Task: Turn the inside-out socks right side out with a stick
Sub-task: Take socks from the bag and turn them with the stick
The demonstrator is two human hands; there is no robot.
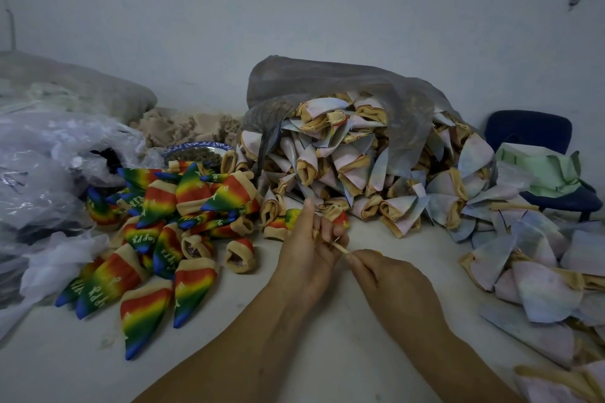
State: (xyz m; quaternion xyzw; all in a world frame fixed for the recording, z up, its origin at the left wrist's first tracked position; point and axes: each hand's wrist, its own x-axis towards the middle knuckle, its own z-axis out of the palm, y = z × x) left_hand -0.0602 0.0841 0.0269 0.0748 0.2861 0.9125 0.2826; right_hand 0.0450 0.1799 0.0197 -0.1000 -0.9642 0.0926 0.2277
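My left hand [307,249] grips a small sock [339,217] at the middle of the table; only a bit of red and tan cloth shows past the fingers. My right hand [389,278] pinches a thin wooden stick [340,248] whose far end goes in between the left fingers. A pile of rainbow socks [170,232] with tan cuffs lies to the left. Pale inside-out socks [360,167] spill from a grey bag [343,85] behind my hands, and more of them [537,285] lie at the right.
Crumpled clear plastic bags [55,160] fill the left side. A blue-rimmed bowl [196,149] sits behind the rainbow pile. A dark blue chair [530,134] with green cloth on it stands at the right by the wall. The white tabletop [294,353] shows under my forearms.
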